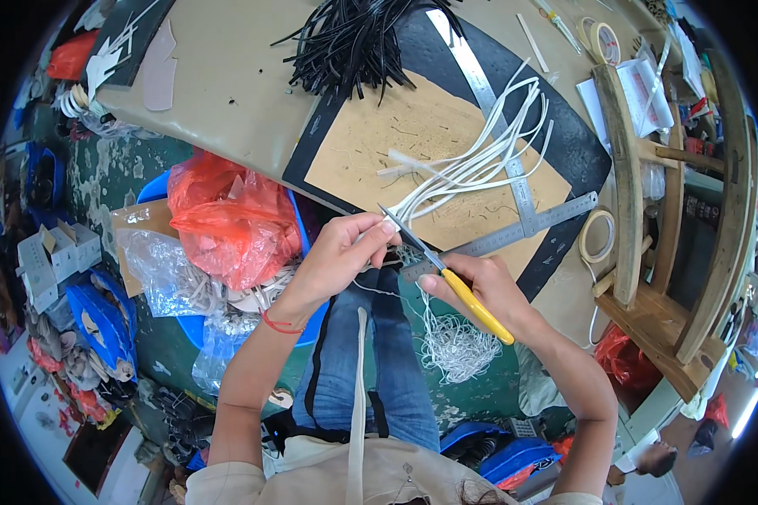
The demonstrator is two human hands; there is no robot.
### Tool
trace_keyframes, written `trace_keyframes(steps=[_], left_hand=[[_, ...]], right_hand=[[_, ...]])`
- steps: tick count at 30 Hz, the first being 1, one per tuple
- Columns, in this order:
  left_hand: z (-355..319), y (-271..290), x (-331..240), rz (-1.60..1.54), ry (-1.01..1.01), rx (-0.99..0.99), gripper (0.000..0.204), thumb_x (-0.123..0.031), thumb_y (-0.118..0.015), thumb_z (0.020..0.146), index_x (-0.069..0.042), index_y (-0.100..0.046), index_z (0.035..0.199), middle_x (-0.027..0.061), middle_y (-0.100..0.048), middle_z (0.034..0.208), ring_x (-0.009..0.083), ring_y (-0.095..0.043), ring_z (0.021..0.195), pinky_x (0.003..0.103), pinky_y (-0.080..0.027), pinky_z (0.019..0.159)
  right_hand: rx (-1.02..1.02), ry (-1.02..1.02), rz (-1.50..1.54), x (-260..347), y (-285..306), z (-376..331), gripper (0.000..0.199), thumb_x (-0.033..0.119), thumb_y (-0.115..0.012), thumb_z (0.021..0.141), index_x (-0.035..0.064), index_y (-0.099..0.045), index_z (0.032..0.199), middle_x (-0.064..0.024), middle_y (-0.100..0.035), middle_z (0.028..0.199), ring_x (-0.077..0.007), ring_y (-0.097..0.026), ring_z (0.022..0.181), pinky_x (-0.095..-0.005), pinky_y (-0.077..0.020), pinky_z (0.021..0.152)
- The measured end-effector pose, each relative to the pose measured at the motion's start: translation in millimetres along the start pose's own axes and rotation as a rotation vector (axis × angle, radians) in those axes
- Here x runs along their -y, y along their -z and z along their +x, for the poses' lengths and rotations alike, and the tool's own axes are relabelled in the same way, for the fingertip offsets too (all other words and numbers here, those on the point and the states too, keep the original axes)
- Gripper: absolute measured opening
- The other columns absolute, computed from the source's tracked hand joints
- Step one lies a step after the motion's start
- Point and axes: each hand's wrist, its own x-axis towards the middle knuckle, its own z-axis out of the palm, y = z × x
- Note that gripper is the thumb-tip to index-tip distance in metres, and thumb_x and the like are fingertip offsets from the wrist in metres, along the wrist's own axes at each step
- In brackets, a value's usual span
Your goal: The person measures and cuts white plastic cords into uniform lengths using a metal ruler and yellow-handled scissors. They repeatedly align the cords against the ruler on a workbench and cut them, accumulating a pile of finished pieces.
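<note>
From where I stand, the bundle of white strips (436,183) fans out over the tan sheet (354,147), its near end pinched in the left hand (338,255). The right hand (478,284) is wrapped round yellow-handled scissors (480,310), blade right beside those pinching fingertips, so a slip could nick one; a slack pinch could let strips slide out uneven. The steel ruler (472,71) under them might snag. Beyond, black strips (354,46) crowd the far side, and a wooden frame (621,189) hems in the right.
</note>
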Motion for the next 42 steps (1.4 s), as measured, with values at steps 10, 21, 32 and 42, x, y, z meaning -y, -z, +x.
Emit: trace_keyframes(steps=[10, 21, 32, 42], left_hand=[[-86.5, -42.6, -0.5, -0.493, -0.463, -0.197, 0.024, -0.025, -0.042, 0.096, -0.002, -0.047, 0.099, 0.0004, -0.046, 0.064, 0.0056, -0.038, 0.05, 0.019, -0.032, 0.046], [-248.8, 221.5, -105.1, -0.341, -0.938, -0.665, 0.018, -0.014, -0.043, 0.095, 0.004, -0.045, 0.097, -0.0026, -0.027, 0.058, 0.0058, -0.02, 0.044, 0.021, -0.019, 0.041], [-163.6, 150.9, -58.4, -0.317, -0.583, -0.717, 0.021, -0.021, -0.041, 0.096, -0.002, -0.049, 0.101, -0.0058, -0.035, 0.062, 0.0008, -0.024, 0.046, 0.017, -0.021, 0.04], [-73.7, -74.2, 17.1, 0.248, -0.134, -0.041, 0.02, -0.018, -0.045, 0.093, -0.001, -0.057, 0.092, 0.0009, -0.051, 0.067, 0.0061, -0.045, 0.061, 0.023, -0.037, 0.054]], right_hand=[[-0.104, 0.337, 0.555, -9.4, -105.4, -11.7, 0.056, 0.014, -0.07, 0.075, 0.0101, -0.035, 0.119, -0.0126, -0.06, 0.089, -0.0215, -0.061, 0.067, -0.0319, -0.0483, 0.06], [-0.35, -0.506, -0.275, -329.2, -185.2, -149.9, 0.038, 0.012, -0.047, 0.082, 0.0144, -0.04, 0.119, -0.0199, -0.062, 0.089, -0.0395, -0.06, 0.08, -0.0495, -0.0457, 0.069], [-0.738, -0.784, -0.29, -404.4, -176.5, -253.9, 0.051, -0.004, -0.058, 0.071, 0.0071, -0.038, 0.116, -0.0232, -0.058, 0.095, -0.0409, -0.057, 0.087, -0.0463, -0.0442, 0.073], [-0.501, -0.727, -0.116, -350.0, -180.4, -187.1, 0.067, 0.001, -0.071, 0.067, 0.0062, -0.031, 0.122, -0.0225, -0.057, 0.089, -0.0405, -0.057, 0.083, -0.0435, -0.0446, 0.071]])
